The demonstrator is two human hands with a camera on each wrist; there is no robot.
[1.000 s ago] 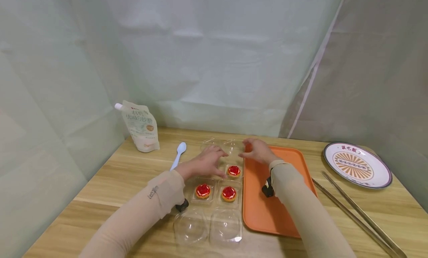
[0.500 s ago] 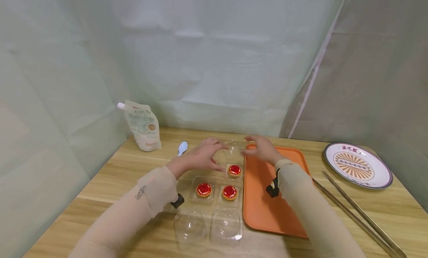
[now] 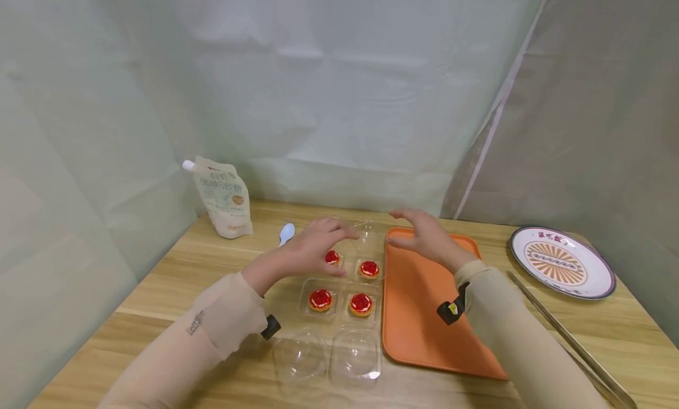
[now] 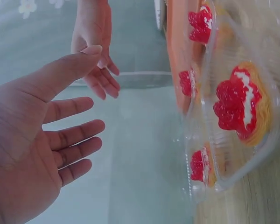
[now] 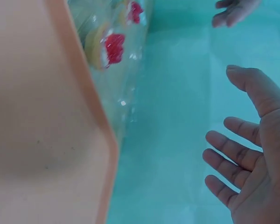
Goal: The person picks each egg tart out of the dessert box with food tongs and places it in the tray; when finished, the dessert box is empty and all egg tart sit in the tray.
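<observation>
Red tarts (image 5: 114, 48) — right-wrist view, only two

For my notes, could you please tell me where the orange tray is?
In the head view, right of centre, the orange tray lies between the clear boxes and the tongs.

"Can you see the whole spoon (image 3: 287, 233)?"
"No, the left hand (image 3: 315, 247) and its wrist hide most of the handle. That hand covers a bit of the far left tart (image 3: 332, 257) too."
"And the orange tray (image 3: 419, 303)?"
"Its near right corner is behind the right sleeve (image 3: 509, 320). So is part of the tongs (image 3: 574, 342)."
"Can you read the pouch (image 3: 224, 200)?"
"Not the little words. They're too tiny. The letters on the left sleeve (image 3: 207, 332) are too fuzzy."
"What's cut off?"
"The right hand (image 5: 270, 158), by the right edge of its own wrist view. The left wrist view's top edge cuts off a white thing (image 4: 159, 11)."
</observation>
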